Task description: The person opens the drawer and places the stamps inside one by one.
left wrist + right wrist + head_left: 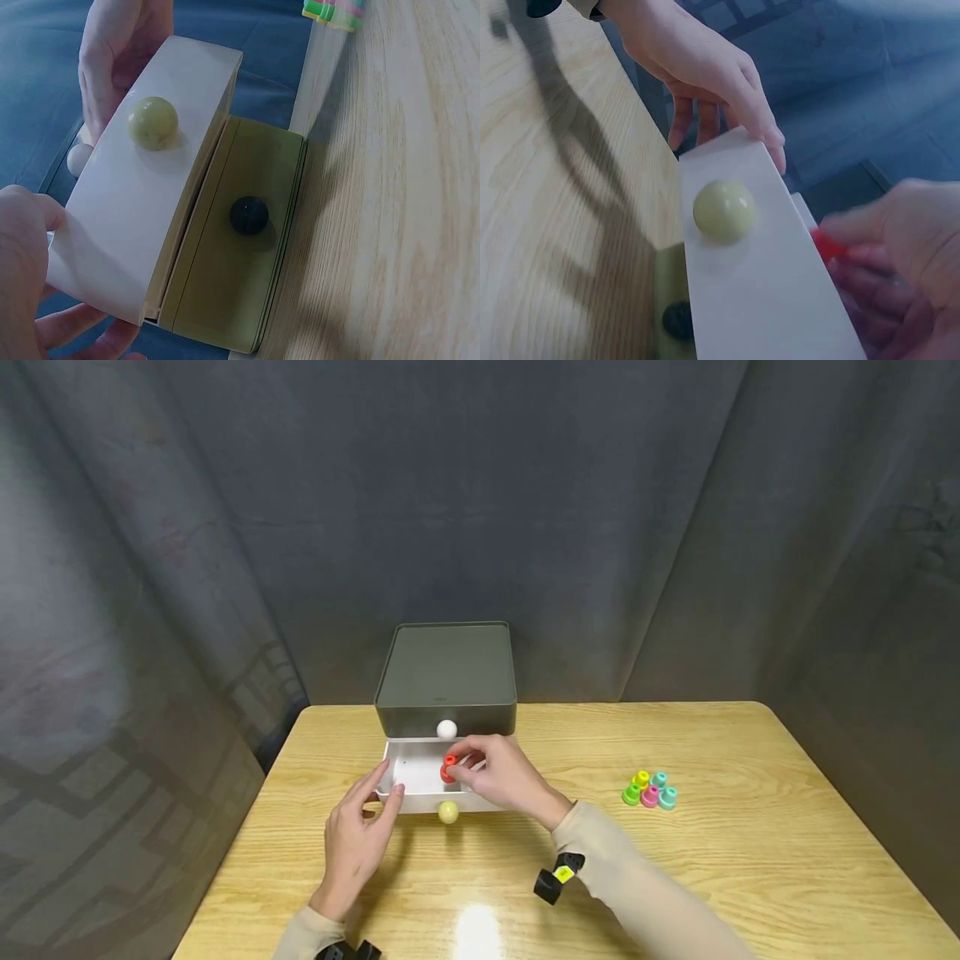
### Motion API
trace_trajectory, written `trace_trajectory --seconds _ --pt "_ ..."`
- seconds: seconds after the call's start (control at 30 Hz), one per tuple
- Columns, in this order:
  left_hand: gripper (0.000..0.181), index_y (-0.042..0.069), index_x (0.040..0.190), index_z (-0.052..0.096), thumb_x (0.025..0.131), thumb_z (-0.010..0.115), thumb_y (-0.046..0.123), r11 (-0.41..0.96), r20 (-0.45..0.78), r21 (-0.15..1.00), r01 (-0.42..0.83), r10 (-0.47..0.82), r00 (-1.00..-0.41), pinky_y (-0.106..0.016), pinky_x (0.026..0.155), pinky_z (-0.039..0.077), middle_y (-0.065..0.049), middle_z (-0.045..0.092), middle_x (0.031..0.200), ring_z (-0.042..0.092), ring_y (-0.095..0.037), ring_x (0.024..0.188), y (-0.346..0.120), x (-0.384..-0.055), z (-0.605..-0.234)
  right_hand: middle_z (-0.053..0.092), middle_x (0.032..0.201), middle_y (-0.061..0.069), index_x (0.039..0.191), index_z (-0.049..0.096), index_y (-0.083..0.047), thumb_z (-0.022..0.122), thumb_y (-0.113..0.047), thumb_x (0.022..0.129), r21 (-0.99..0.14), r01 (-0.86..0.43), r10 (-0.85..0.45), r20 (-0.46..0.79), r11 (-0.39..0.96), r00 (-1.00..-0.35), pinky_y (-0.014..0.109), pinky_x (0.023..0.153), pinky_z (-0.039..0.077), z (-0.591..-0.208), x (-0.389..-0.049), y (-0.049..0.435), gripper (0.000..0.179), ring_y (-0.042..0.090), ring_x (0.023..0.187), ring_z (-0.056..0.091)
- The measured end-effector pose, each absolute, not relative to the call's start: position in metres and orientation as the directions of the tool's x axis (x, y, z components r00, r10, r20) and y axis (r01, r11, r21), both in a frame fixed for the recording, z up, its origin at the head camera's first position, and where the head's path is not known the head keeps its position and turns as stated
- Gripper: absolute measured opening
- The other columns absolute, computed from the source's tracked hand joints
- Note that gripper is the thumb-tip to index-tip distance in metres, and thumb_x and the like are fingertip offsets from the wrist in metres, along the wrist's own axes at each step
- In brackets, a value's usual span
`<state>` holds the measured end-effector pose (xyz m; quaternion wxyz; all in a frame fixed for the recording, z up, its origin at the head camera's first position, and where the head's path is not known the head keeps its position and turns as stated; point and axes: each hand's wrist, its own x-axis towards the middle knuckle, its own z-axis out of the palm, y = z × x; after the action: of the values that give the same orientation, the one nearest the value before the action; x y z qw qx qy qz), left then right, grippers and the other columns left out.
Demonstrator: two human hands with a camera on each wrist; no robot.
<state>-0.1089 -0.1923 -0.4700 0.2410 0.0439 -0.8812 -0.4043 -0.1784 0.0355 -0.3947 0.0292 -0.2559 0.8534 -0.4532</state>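
A white drawer (pixel 420 770) is pulled out from a dark green drawer box (pixel 453 664). My left hand (pixel 358 843) grips its left front corner, thumb at the front rim and fingers along the side wall. Over the drawer's right half, my right hand (pixel 504 770) pinches a small red peg (pixel 447 770) between thumb and fingertips. The peg has a wide base and a narrower, ring-like top. In the right wrist view the drawer's front wall partly hides the red peg (pixel 827 244). A pale yellow ball knob (pixel 448 812) is on the drawer front.
Several similar pegs (pixel 650 795) in yellow, green, pink and turquoise stand grouped on the wooden table (pixel 750 852) to the right. A white knob (pixel 447 729) marks the box's upper front, and a dark knob (pixel 249 215) its lower drawer. Grey curtains (pixel 465 510) hang behind.
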Motion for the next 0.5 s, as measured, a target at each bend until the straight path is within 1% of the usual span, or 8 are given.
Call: trace_trajectory --seconds 0.1,0.27,0.5 --pt "0.045 0.018 0.142 0.071 0.099 0.077 0.028 0.671 0.390 0.732 0.116 -0.273 -0.880 -0.030 0.077 0.060 -0.008 0.076 0.132 0.067 -0.017 0.095 -0.193 -0.109 -0.471 0.081 0.093 0.001 0.105 0.081 -0.010 0.076 -0.010 0.095 -0.792 -0.370 -0.449 0.137 0.485 -0.883 0.022 0.070 0.056 -0.397 -0.181 0.026 0.012 0.008 0.083 0.071" --pt "0.045 0.018 0.142 0.071 0.098 0.078 0.027 0.673 0.399 0.729 0.125 -0.270 -0.876 -0.030 0.077 0.061 -0.007 0.077 0.130 0.067 -0.016 0.094 -0.192 -0.109 -0.471 0.081 0.091 0.000 0.106 0.082 -0.009 0.079 -0.012 0.093 -0.795 -0.337 -0.460 0.083 0.504 -0.884 0.022 0.073 0.056 -0.397 -0.185 0.014 0.013 0.005 0.079 0.070" --pt "0.043 0.018 0.141 0.072 0.098 0.077 0.025 0.680 0.421 0.720 0.140 -0.268 -0.867 -0.029 0.075 0.061 -0.007 0.077 0.128 0.067 -0.015 0.093 -0.193 -0.110 -0.471 0.082 0.098 0.000 0.105 0.084 -0.011 0.083 -0.017 0.090 -0.817 -0.285 -0.462 0.026 0.501 -0.887 0.024 0.078 0.057 -0.401 -0.192 0.002 0.015 0.004 0.082 0.068"
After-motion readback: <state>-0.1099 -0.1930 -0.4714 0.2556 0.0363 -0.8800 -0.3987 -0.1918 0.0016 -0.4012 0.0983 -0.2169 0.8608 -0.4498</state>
